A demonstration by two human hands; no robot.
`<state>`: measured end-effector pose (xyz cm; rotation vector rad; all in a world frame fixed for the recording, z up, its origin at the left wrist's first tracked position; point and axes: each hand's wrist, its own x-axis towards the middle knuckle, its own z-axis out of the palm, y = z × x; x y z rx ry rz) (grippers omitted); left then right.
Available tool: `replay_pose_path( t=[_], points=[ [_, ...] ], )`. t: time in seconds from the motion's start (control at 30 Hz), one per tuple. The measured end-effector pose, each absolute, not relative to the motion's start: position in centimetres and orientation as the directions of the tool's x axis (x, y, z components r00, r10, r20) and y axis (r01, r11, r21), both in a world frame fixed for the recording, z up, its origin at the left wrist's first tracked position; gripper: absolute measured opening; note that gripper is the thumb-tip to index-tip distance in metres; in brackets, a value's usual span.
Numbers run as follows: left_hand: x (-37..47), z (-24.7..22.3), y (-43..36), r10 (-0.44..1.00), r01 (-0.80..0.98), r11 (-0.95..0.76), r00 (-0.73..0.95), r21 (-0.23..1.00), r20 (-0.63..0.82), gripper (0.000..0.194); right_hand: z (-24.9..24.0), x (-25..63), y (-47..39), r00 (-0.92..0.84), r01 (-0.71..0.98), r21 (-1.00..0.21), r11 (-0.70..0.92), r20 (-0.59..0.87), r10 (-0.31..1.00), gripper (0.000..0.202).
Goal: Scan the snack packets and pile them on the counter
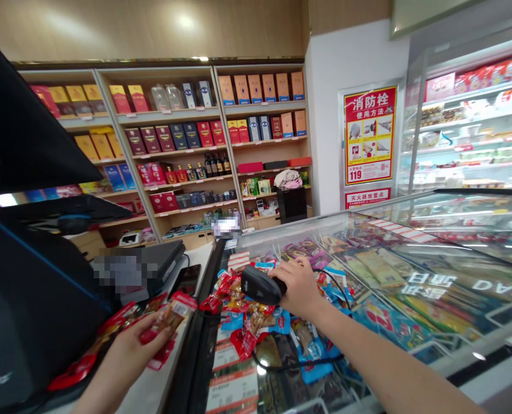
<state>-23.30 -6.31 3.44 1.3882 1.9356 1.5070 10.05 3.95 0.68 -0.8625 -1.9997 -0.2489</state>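
Observation:
In my left hand (141, 339) is a red snack packet (174, 316), its white barcode label turned up. My right hand (299, 287) is wrapped round the handle of a black barcode scanner (260, 286), whose head points left toward the packet. Beneath the scanner, red and blue snack packets (256, 325) lie heaped on the freezer's glass top (350, 236). A black cable (299, 364) loops among them. More red packets (79, 365) lie on the white counter (152, 382), left of and under my left hand.
A dark checkout terminal (31, 287) rises at the left. Near the freezer's edge lies a black phone-like device (185, 279) on the counter. Behind stand shelves of boxes and bottles (178, 138). A lit display fridge (475, 126) is at the right, beside a red fire-hydrant sign (370, 135).

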Motion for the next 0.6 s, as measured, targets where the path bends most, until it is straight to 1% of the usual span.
replay_pose_path(
  t=[0.03,0.1,0.23,0.33,0.47,0.6],
  points=[
    [-22.1,3.9,-5.3,0.872,0.439,-0.026,-0.43,0.898,0.235,0.048,0.7,10.0,3.9,-0.34,0.659,-0.153,0.736,0.813,0.473,0.018],
    [-20.2,4.5,-3.3,0.896,0.342,-0.049,-0.399,0.939,0.192,0.049,0.7,9.9,3.9,-0.345,0.656,-0.148,0.74,0.813,0.468,0.017],
    [-17.7,4.6,0.1,0.875,0.097,-0.149,-0.45,0.984,0.177,0.052,0.6,9.7,3.7,-0.36,0.626,-0.144,0.766,0.818,0.448,0.015],
    [-16.7,4.1,1.2,0.894,-0.024,-0.177,-0.422,0.984,0.151,0.052,0.7,9.7,3.5,-0.357,0.61,-0.149,0.779,0.826,0.437,0.014],
    [-16.5,3.2,1.0,0.903,-0.056,-0.19,-0.403,0.98,0.152,0.052,1.0,9.7,3.2,-0.38,0.641,-0.143,0.755,0.795,0.473,0.016],
    [-16.7,2.5,0.7,0.903,-0.01,-0.188,-0.395,0.982,0.169,0.054,0.9,9.7,3.2,-0.401,0.649,-0.139,0.748,0.772,0.492,0.019]
  ],
)
